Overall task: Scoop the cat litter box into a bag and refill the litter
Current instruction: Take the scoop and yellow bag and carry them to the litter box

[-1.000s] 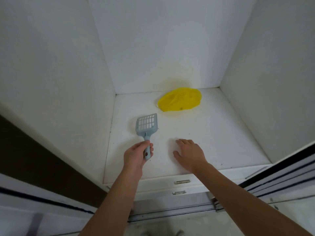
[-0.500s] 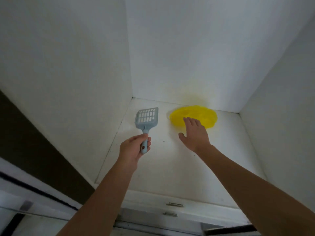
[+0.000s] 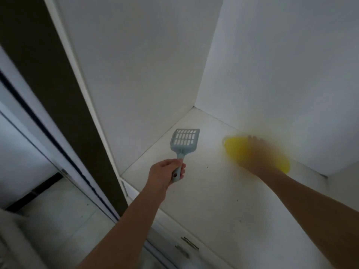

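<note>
My left hand [image 3: 165,174] grips the handle of a pale blue slotted litter scoop [image 3: 184,140], holding it just above the white closet shelf [image 3: 213,200] with its head pointing toward the back corner. A flat yellow plastic bag [image 3: 232,145] lies at the back of the shelf against the rear wall. My right hand [image 3: 254,156] is stretched out over the bag and covers its middle. The hand is smeared by motion, so its fingers cannot be made out. No litter box is in view.
White walls close in the shelf on the left [image 3: 136,74] and at the back [image 3: 281,74]. Small metal drawer pulls [image 3: 189,243] sit under the shelf's front edge. A dark door frame with a sliding track [image 3: 64,117] runs along the left.
My right hand has moved from the front of the shelf back onto the yellow bag. My left hand has kept hold of the scoop. The camera has swung left and closer.
</note>
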{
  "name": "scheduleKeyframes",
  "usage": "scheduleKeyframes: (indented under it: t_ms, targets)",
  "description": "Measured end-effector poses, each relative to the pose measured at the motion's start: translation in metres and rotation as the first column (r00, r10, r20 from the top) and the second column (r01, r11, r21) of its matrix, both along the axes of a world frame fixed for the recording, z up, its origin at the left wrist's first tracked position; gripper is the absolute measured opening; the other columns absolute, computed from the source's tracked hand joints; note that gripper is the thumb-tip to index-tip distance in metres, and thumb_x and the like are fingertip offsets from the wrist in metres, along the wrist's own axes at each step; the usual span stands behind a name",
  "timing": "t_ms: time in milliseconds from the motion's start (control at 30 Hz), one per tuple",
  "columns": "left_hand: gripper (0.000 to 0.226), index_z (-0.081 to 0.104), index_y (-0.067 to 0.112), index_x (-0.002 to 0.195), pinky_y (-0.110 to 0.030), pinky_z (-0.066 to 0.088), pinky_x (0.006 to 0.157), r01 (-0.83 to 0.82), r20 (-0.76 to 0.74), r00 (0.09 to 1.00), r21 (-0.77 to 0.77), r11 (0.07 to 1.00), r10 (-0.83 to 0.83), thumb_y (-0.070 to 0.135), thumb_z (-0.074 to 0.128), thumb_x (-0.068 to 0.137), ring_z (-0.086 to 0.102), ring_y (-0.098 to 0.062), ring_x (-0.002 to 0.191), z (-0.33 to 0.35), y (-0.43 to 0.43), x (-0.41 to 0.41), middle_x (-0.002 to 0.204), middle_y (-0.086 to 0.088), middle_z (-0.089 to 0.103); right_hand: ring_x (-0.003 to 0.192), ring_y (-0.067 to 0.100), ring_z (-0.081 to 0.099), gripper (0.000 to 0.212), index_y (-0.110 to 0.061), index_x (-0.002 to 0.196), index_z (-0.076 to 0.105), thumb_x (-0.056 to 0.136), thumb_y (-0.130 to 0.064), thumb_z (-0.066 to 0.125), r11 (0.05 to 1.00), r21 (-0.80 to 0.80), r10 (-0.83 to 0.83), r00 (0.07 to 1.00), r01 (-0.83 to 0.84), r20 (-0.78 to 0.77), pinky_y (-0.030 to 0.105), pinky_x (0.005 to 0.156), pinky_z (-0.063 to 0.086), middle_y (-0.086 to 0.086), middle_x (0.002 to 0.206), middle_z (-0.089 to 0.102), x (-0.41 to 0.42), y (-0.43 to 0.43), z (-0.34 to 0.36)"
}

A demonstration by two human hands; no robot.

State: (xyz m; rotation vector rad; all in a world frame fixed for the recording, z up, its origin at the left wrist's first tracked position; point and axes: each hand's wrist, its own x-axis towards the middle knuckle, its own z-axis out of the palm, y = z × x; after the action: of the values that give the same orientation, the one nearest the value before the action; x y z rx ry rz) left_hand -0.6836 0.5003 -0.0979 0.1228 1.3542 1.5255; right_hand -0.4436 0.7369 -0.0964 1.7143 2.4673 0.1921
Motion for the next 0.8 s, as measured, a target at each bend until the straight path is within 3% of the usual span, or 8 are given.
scheduleKeyframes:
  t_ms: [200,367,700,800]
  targets:
    - [0.015,0.072,-0.002,0.101,-0.031,0.06,0.07,-0.04,0.006,0.999,-0.032,0.999,0.04,0.009,0.07,0.092,0.072,-0.019,0.074,-0.001,-0.006,0.001,0.09,-0.016,0.077,0.142,0.037,0.032,0.123,-0.014,0.156,0.009,0.065,-0.058,0.08,0.994,-0.095,-0.074,0.99,0.063,-0.118,0.049,0.108,0.034,0.013,0.162,0.019,-0.002,0.009,-0.013]
    - [0.016,0.072,-0.001,0.103,-0.032,0.061,0.073,-0.011,-0.013,1.0,-0.028,1.0,0.011,0.012,0.07,0.092,0.072,-0.019,0.076,0.002,-0.005,0.0,0.093,-0.015,0.077,0.127,0.037,0.046,0.11,-0.012,0.149,0.023,0.066,-0.056,0.08,0.99,-0.108,-0.106,0.978,0.088,-0.18,0.048,0.1,0.041,0.015,0.144,0.042,-0.001,0.006,-0.026]
    - [0.021,0.072,0.001,0.106,-0.035,0.061,0.08,0.023,-0.033,0.999,-0.02,1.0,-0.024,0.015,0.072,0.091,0.072,-0.019,0.081,0.01,0.004,-0.002,0.095,-0.013,0.077,0.128,0.036,0.045,0.109,-0.011,0.152,0.02,0.07,-0.051,0.079,0.974,-0.198,-0.156,0.955,0.107,-0.252,0.046,0.101,0.038,0.016,0.135,0.052,-0.004,0.001,-0.032]
    - [0.021,0.072,0.0,0.106,-0.036,0.061,0.081,0.018,-0.029,0.999,-0.012,1.0,-0.018,0.015,0.073,0.091,0.072,-0.02,0.082,0.011,-0.001,-0.004,0.095,-0.014,0.077,0.124,0.036,0.049,0.097,-0.008,0.145,0.031,0.071,-0.049,0.079,0.971,-0.214,-0.159,0.949,0.102,-0.271,0.044,0.098,0.041,0.016,0.13,0.055,-0.015,-0.005,-0.031]
